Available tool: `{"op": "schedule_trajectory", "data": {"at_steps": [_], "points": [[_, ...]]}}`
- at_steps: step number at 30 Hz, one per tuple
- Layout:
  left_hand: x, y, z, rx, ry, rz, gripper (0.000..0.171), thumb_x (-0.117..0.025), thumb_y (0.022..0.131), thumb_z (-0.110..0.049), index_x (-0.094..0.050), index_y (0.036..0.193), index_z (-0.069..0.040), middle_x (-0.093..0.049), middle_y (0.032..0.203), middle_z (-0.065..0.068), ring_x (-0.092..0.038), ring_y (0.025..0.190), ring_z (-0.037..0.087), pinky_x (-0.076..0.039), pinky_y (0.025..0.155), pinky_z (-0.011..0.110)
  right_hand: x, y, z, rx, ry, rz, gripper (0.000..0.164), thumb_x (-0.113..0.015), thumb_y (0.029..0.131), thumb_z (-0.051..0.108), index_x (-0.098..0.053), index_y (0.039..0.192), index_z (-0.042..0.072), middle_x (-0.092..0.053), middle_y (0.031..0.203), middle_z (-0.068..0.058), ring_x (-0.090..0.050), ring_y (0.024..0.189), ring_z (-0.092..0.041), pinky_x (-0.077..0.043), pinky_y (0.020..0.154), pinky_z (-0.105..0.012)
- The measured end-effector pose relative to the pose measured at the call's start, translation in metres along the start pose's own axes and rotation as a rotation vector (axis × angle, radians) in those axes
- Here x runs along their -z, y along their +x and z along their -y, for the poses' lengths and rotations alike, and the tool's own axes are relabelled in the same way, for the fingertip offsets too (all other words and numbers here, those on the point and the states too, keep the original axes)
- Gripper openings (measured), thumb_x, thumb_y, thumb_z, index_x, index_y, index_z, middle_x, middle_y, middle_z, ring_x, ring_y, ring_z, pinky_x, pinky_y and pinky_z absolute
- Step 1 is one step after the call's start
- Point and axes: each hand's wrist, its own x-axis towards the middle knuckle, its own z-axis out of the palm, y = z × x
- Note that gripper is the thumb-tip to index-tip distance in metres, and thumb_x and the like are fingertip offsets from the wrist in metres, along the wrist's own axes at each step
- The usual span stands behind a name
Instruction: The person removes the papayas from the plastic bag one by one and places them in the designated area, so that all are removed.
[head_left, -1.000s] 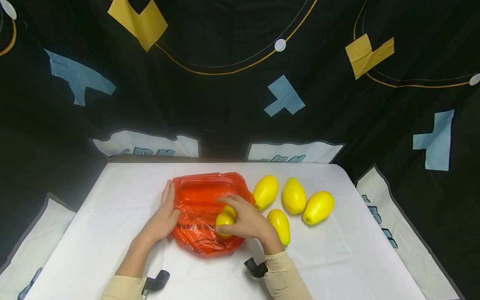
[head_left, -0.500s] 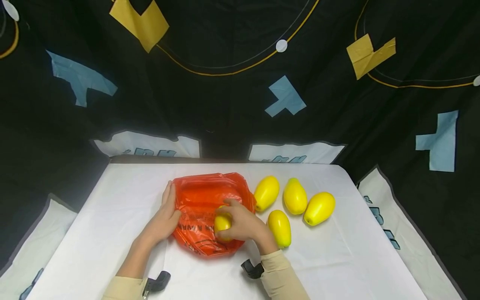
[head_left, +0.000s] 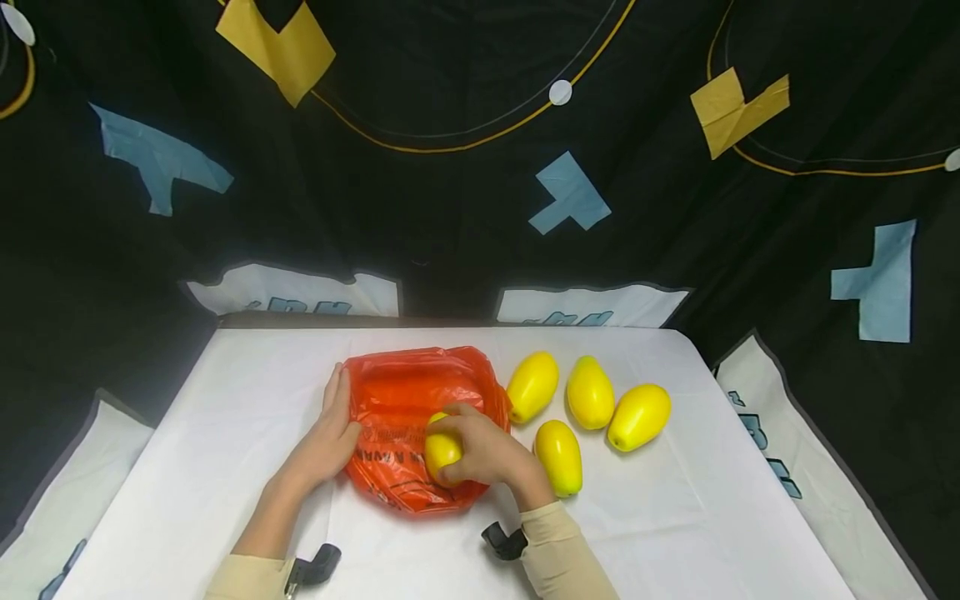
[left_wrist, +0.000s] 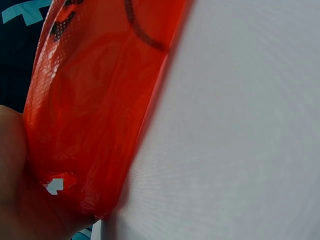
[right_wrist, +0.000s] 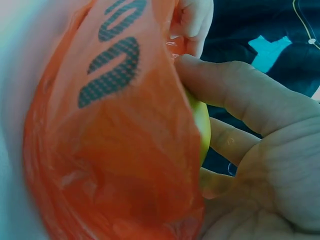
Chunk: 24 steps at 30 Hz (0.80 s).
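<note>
An orange-red plastic bag (head_left: 397, 375) with dark print lies on the white table. My left hand (head_left: 326, 437) holds its left side, fingers along the edge and thumb over the front; in the left wrist view, part of this hand (left_wrist: 12, 160) shows beside the bag (left_wrist: 95, 115). Over the bag's right half, my right hand (head_left: 483, 450) grips a smooth yellow oval fruit (head_left: 441, 454) between thumb and fingers. The right wrist view shows the bag (right_wrist: 125, 150) covering most of this fruit (right_wrist: 201, 127), with my right thumb (right_wrist: 240, 87) at the bag's edge.
Several more yellow oval fruits (head_left: 588, 393) lie on the white tabletop (head_left: 675, 517) to the right of the bag; the nearest one (head_left: 558, 457) is beside my right wrist. Behind the table hangs a black curtain (head_left: 420, 225) with blue and yellow tape pieces.
My right hand's fingers have closed around the yellow fruit, which has shifted slightly to the left. The left hand and the bag stay nearly still.
</note>
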Motion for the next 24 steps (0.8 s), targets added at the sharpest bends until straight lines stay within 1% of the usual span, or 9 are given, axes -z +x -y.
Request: {"op": "schedule_trajectory", "data": {"at_steps": [6,11,15,20,24], "points": [[-0.001,0.000,0.002,-0.004,-0.008,-0.001,0.083,-0.045,0.094,-0.003,0.013,0.153,-0.004,0.026,0.158,0.004,0.013,0.146,0.027,-0.007,0.116,0.056,-0.001,-0.001,-0.002,0.029,-0.003,-0.026,0.059,-0.082,0.068,0.021,-0.067,0.124,0.027,-0.039,0.148,-0.005,-0.048,0.121,-0.022,-0.048,0.090,-0.038],[-0.001,0.000,0.002,-0.006,-0.005,-0.001,0.083,-0.045,0.094,-0.003,0.013,0.153,-0.004,0.026,0.158,0.004,0.013,0.146,0.026,-0.008,0.116,0.055,0.002,-0.003,-0.002,0.061,-0.013,-0.071,0.059,-0.083,0.066,0.023,-0.068,0.122,0.031,-0.039,0.147,0.004,-0.046,0.125,-0.021,-0.049,0.089,-0.038],[-0.001,0.001,0.001,-0.005,0.000,-0.002,0.083,-0.044,0.094,-0.003,0.013,0.153,-0.004,0.026,0.158,0.004,0.013,0.146,0.026,-0.008,0.116,0.055,0.009,-0.005,0.001,0.094,-0.020,-0.115,0.060,-0.083,0.064,0.023,-0.068,0.122,0.031,-0.039,0.145,0.009,-0.045,0.125,-0.018,-0.049,0.090,-0.039],[-0.001,0.000,0.001,-0.003,0.000,-0.004,0.082,-0.044,0.094,-0.003,0.013,0.153,-0.003,0.026,0.158,0.005,0.012,0.146,0.028,-0.008,0.115,0.056,0.016,-0.008,0.004,0.092,-0.017,-0.137,0.059,-0.083,0.065,0.024,-0.068,0.121,0.033,-0.040,0.144,0.010,-0.046,0.123,-0.014,-0.049,0.091,-0.038],[-0.001,0.000,0.000,-0.003,-0.007,-0.004,0.083,-0.045,0.094,-0.003,0.013,0.153,-0.004,0.025,0.159,0.005,0.012,0.146,0.028,-0.009,0.115,0.057,0.023,-0.012,0.005,0.076,0.026,-0.156,0.059,-0.083,0.066,0.024,-0.066,0.121,0.036,-0.041,0.144,0.011,-0.046,0.122,-0.013,-0.049,0.091,-0.037]]}}
